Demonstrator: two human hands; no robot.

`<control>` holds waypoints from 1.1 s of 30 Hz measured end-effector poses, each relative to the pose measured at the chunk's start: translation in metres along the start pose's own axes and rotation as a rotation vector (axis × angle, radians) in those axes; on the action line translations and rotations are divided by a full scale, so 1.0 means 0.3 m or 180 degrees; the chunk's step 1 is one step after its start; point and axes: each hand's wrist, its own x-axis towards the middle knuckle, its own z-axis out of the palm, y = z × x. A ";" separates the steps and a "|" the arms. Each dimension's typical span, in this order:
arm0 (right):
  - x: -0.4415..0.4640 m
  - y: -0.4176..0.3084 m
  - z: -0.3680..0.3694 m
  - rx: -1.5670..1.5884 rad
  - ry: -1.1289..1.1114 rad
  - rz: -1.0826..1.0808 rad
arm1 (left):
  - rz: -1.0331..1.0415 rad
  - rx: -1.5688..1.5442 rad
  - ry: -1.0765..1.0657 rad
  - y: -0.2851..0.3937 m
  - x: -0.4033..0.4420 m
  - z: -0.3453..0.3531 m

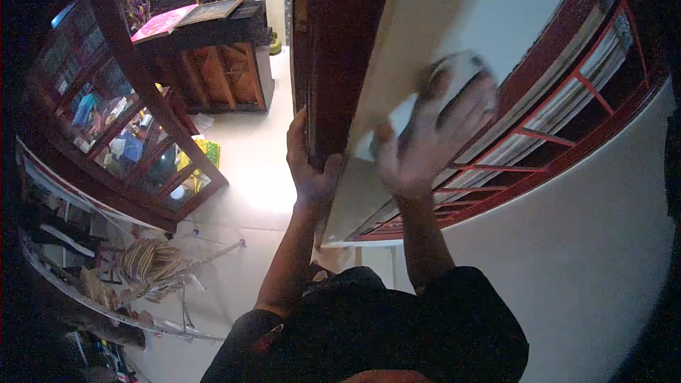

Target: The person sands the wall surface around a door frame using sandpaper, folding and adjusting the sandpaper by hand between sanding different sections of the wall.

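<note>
My left hand (309, 169) has its fingers wrapped round the edge of a dark red-brown wooden post (347, 57). To its right, my right hand (436, 135) lies against a pale panel (397, 50) and is smeared by motion. Its thumb stands apart from the fingers. Under and between the fingers shows a whitish, dark-edged thing (462, 69), too blurred to name. A soft shadow falls on the panel above that hand.
A red-framed window (553, 138) with bars runs along the right. On the left hangs an open glass-paned wooden door (135, 120). Beyond it stands a dark wooden counter (220, 74). A coil of rope (149, 261) sits at the lower left above the pale floor (259, 149).
</note>
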 end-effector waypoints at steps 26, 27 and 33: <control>-0.464 0.020 0.165 -0.0147 0.0035 0.0127 | -0.0181 -0.0700 -0.0160 0.036 -0.013 -0.008; -0.459 0.016 0.162 -0.0107 0.0012 0.0113 | -0.0180 -0.0716 -0.0131 0.040 -0.014 -0.009; -0.455 0.029 0.159 -0.0220 -0.0100 -0.0045 | 0.0731 0.0404 0.0586 0.271 -0.038 -0.110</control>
